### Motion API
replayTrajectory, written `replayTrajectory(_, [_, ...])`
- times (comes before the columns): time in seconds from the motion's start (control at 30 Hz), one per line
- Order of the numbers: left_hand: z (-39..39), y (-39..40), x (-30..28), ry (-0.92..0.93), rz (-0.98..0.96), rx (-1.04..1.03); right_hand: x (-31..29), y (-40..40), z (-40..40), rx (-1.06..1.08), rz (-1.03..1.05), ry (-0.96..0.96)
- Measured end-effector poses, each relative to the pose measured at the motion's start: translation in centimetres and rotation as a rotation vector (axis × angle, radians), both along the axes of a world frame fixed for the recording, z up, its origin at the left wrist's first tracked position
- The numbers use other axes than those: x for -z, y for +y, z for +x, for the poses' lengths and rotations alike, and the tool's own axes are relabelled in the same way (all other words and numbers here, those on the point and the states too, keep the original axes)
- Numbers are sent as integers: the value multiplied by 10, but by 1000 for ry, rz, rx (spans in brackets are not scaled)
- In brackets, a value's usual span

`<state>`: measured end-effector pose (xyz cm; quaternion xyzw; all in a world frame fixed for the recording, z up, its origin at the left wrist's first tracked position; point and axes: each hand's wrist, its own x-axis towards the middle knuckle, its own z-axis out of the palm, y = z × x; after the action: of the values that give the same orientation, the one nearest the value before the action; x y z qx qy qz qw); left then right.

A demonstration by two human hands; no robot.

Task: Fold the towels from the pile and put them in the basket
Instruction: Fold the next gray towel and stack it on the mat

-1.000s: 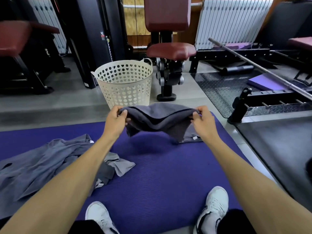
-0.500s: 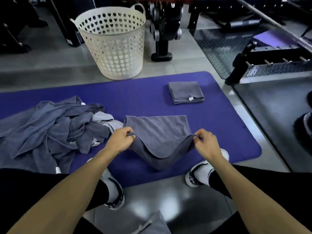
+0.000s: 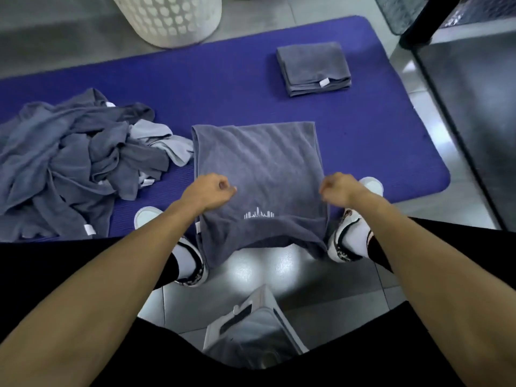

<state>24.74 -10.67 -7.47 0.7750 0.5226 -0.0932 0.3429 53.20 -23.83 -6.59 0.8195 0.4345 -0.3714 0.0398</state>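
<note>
Fingers: left hand [image 3: 208, 192] and right hand [image 3: 339, 188] each pinch a towel [image 3: 258, 163] edge.
Change: towel, held aloft a second ago, now lies half-folded on the mat [image 3: 223, 79], beside the pile [image 3: 75, 160].
Meaning: next fold can begin; basket [image 3: 167, 20] waits beyond the mat.

Purple mat [image 3: 237, 88] at twelve o'clock. Dark grey towel [image 3: 259, 163] bears a small white skyline motif. Folded towel [image 3: 312, 65] grey, white tag. Pile [image 3: 75, 163] grey, some paler. Basket [image 3: 170, 18] cream with hole pattern.
</note>
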Motion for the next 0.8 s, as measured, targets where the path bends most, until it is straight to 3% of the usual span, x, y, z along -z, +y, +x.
replayTrajectory(0.17, [57,27,31,-44,-71,84,36,35,44,302,102,188])
replayTrajectory(0.33, [120,71,76,25,-22,262,80,94,90,426,172,281])
replayTrajectory(0.5, [168,100,107,288,52,458,121,149,113,527,286,350])
replayTrajectory(0.7, [164,102,133,301,80,492,157,188,123,385,330,221])
replayTrajectory(0.8, [158,107,136,271,116,516,158,199,135,447,369,223])
